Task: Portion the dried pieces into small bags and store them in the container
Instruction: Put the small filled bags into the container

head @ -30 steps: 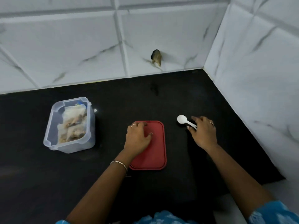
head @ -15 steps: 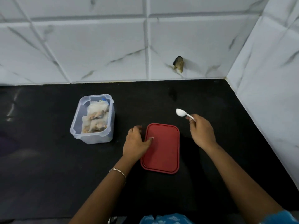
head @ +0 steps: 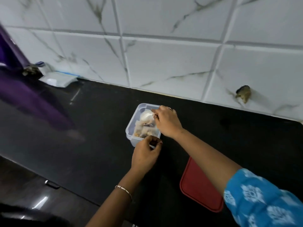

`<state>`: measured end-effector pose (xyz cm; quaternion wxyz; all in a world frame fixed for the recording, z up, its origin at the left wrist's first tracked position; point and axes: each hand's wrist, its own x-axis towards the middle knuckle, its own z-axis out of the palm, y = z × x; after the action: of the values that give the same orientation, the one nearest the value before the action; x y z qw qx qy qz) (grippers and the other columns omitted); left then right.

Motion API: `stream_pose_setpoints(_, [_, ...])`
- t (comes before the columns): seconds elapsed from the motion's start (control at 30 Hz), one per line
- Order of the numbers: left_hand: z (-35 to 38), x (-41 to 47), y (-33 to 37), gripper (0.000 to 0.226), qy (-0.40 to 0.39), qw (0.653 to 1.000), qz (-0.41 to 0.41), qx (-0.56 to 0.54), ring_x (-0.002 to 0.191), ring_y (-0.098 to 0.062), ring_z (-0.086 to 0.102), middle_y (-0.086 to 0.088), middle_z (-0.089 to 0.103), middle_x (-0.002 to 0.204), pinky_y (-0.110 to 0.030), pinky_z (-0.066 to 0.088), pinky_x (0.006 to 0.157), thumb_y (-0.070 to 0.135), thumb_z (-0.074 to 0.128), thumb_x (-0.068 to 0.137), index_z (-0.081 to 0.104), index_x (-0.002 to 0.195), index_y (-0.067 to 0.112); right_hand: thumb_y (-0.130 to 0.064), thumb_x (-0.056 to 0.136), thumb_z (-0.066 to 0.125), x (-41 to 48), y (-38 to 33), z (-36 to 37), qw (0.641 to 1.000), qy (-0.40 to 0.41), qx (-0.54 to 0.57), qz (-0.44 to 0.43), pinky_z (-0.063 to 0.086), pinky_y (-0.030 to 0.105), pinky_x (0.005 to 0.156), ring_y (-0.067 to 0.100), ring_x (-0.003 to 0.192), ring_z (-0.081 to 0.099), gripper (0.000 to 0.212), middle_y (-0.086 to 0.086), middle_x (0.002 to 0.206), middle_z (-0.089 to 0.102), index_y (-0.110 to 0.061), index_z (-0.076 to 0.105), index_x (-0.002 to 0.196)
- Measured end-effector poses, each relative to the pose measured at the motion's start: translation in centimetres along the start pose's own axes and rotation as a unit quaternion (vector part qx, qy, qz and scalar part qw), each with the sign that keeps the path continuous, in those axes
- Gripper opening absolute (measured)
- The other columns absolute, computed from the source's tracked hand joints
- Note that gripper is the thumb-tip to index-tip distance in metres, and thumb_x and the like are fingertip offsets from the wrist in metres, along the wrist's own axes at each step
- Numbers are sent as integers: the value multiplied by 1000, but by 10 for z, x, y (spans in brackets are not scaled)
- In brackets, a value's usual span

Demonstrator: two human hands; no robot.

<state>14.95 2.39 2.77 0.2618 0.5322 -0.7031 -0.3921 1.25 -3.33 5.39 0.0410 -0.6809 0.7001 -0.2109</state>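
A clear plastic container (head: 131, 128) stands on the black counter with filled small bags of dried pieces (head: 144, 130) inside. My right hand (head: 165, 122) reaches over its far right side and grips a white spoon (head: 146, 114), whose bowl lies inside the container on top of the bags. My left hand (head: 146, 153) is at the container's near right corner, its thumb and curled fingers against the wall there. The red lid (head: 200, 189) lies flat on the counter to the right, partly under my right forearm.
A pile of empty small bags (head: 60, 79) lies by the tiled wall at the back left, beside a blurred purple object (head: 14, 82). The tile has a broken hole (head: 244, 94) at the right. The counter's front edge runs diagonally at lower left, above a cabinet handle (head: 52, 184).
My right hand lifted the spoon from right of the lid and carried it left into the container. My left hand left the lid and moved to the container. The view swung left.
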Motion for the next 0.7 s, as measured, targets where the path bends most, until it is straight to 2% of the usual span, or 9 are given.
stream_pose_setpoints(0.13, [0,-5,-8,2,4,1000,-14,-7,70,0,64,15,67,83,-25,53,67,28,63,90,65,91,29,-19,97,48,12,-4,15,997,-15,-76,3,23,43,103,19,120,48,36,-2,122,60,-29,56,131])
stream_pose_setpoints(0.27, [3,-7,-15,5,-15,1000,-23,-10,78,2,63,15,68,85,-13,44,64,27,64,89,64,90,32,-24,97,50,14,2,16,993,-69,-94,-5,20,46,105,17,129,42,35,-5,129,59,-32,56,130])
stream_pose_setpoints(0.37, [7,-7,-19,7,-25,999,-30,-20,82,2,63,14,68,90,-14,46,68,26,64,89,65,95,31,-24,97,50,9,11,9,999,-44,-19,18,18,45,105,13,134,36,36,-9,134,56,-32,56,131])
stream_pose_setpoints(0.5, [20,-6,-18,21,-54,997,-41,-39,90,0,61,11,67,102,-13,46,74,26,65,90,62,110,25,-23,95,54,-23,32,-6,991,54,104,68,28,35,104,15,127,45,29,-7,130,59,-27,62,123])
stream_pose_setpoints(0.57, [29,-6,-17,31,-90,994,-50,-48,98,-4,60,7,64,113,-19,49,84,26,66,90,57,119,21,-20,94,58,-52,47,-14,974,81,174,118,37,32,106,15,120,52,27,-5,124,62,-23,65,119])
stream_pose_setpoints(0.63, [41,-8,-15,42,-124,990,-49,-38,107,-8,58,3,58,125,-28,49,93,27,67,89,53,128,19,-19,92,59,-84,61,-22,953,97,224,182,44,39,103,14,115,56,24,-4,119,64,-22,66,116])
stream_pose_setpoints(0.7, [56,-11,-11,51,-150,987,-47,-20,116,-12,54,-1,51,134,-31,47,99,27,67,89,47,135,17,-20,93,58,-119,73,-26,930,103,237,263,43,40,103,15,119,53,27,-4,123,60,-23,63,119])
